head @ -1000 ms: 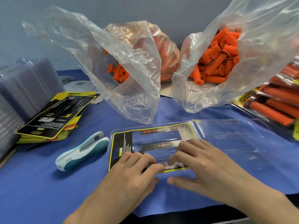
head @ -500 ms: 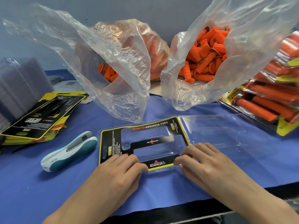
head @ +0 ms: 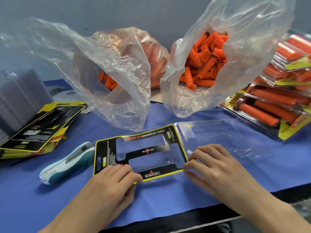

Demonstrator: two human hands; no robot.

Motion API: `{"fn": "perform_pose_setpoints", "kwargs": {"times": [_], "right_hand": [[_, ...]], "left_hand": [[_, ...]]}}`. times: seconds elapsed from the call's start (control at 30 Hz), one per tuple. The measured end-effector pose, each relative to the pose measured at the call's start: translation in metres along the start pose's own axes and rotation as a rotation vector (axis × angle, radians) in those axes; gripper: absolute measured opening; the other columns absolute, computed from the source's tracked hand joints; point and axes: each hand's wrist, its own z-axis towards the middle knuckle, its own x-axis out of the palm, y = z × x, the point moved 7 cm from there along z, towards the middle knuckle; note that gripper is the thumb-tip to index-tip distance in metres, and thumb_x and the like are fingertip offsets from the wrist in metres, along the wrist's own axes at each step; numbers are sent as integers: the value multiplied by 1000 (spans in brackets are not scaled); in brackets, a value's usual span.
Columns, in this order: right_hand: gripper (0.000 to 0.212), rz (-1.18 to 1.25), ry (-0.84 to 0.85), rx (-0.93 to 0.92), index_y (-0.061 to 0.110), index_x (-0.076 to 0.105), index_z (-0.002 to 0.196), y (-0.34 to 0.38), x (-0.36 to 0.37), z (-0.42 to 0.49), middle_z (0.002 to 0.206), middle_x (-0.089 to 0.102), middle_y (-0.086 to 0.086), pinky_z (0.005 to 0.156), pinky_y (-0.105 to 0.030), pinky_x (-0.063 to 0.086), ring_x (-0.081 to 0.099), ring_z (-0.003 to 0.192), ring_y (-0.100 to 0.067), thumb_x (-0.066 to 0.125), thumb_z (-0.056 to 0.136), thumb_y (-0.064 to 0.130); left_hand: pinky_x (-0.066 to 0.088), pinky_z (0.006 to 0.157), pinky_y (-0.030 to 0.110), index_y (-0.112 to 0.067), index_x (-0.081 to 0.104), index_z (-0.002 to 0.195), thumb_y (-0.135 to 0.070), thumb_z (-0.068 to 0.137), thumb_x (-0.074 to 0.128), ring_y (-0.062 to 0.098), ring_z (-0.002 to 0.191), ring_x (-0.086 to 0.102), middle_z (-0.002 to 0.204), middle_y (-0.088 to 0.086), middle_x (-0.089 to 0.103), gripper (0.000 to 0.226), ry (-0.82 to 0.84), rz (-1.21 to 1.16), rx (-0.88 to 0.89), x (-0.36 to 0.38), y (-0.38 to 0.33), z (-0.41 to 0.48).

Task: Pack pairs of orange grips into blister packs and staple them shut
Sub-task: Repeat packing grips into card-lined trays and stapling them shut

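- Blue cloth-covered table point(head: 168, 199) across the whole foreground, with a grey wall point(head: 117, 10) behind.
- Two big clear plastic bags at the back: right bag point(head: 244, 47) gaping open, full of loose orange grips point(head: 207, 64); left bag point(head: 101, 73) slumped forward, with more grips visible through the film.
- Stack of finished packs point(head: 277, 101) at the far right, each showing a pair of orange grips under clear plastic.
- Pile of empty clear shells point(head: 20, 98) at the far left edge, blurred.
- Heap of black-and-yellow cards point(head: 38, 130) just in front of that pile.
- Blister pack point(head: 218, 137) lying open and flat on the cloth at centre, no grips inside; printed card point(head: 106, 148) seated in its left half, right half bare plastic.
- Left hand point(head: 109, 185) with fingers curled over the near left edge of the pack, gripping it.
- Right hand point(head: 217, 169) with bent fingertips on the card half's near right corner, thumb along the near edge; pinching or merely resting, cannot tell.
- White-and-teal stapler point(head: 67, 163) on the cloth just left of the pack.
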Motion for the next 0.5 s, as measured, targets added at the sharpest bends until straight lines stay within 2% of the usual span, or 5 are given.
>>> {"fn": "perform_pose_setpoints", "kwargs": {"times": [0.2,0.37,0.43,0.5], "right_hand": [[11,25,28,-28,25,68,88,3,-3,0,95,64,12,85,-31,47,64,99,-16,60,96,25],[11,38,63,-37,27,69,93,4,-2,-1,100,66,15,86,-31,47,64,96,-15,61,94,20],[13,59,84,-33,28,70,96,4,0,-2,101,66,16,87,-30,46,63,97,-15,63,92,18],[15,89,105,-26,28,70,99,3,3,-2,102,66,17,88,-29,46,63,98,-14,62,93,17]], "left_hand": [[47,63,28,-20,71,87,-16,85,50,19,66,57,79,-5,59,22,-5,-7,-14,-2,2,-1],[47,66,30,-20,71,88,-17,85,50,19,68,57,82,-5,59,21,-2,-9,-16,0,3,-2],[47,73,30,-20,70,90,-20,84,53,19,77,59,89,-4,61,19,-9,-24,-15,0,5,-3],[43,87,30,-21,69,93,-25,82,56,18,96,58,104,-3,62,17,-2,-38,-39,0,8,-5]]}}
